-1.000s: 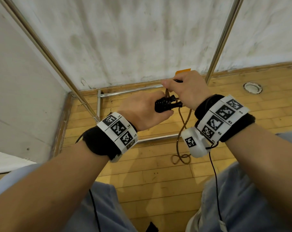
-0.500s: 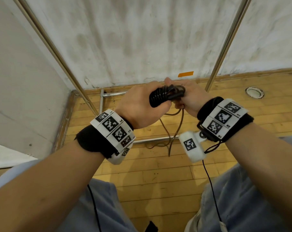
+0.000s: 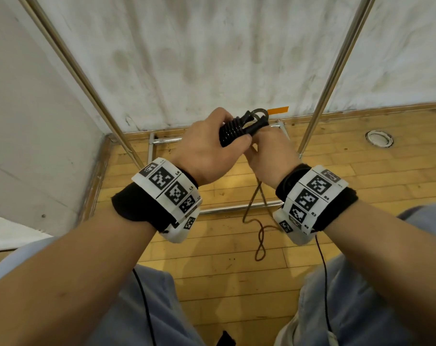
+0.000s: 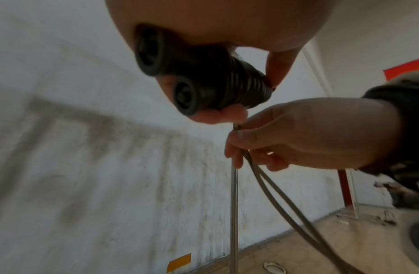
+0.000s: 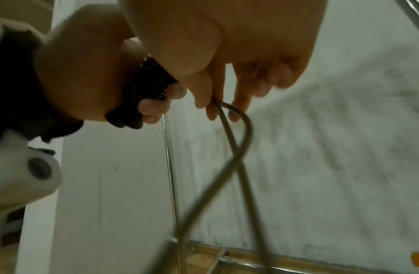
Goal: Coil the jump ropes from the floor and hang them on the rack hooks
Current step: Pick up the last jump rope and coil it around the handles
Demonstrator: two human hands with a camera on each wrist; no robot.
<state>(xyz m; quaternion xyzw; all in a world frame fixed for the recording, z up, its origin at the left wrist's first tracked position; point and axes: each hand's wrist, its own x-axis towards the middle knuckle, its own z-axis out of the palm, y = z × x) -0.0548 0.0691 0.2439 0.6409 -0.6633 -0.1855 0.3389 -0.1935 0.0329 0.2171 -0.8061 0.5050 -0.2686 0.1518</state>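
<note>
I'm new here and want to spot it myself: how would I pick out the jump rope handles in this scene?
Start at the metal rack against the white wall. In front of it, the left hand grips the jump rope handles: two black ribbed grips held side by side. Unlike the thin brown cord trailing to the floor, they are thick and grooved.

- One jump rope (image 3: 258, 236), its two black handles (image 3: 233, 132) bundled together
- Two hands: left hand (image 3: 207, 151), right hand (image 3: 269, 153)
- Two wrist bands with markers (image 3: 169, 188)
- Two upright rack poles (image 3: 334, 71)
- One orange tape strip (image 3: 278, 110)
- One round floor fitting (image 3: 378, 138)
</note>
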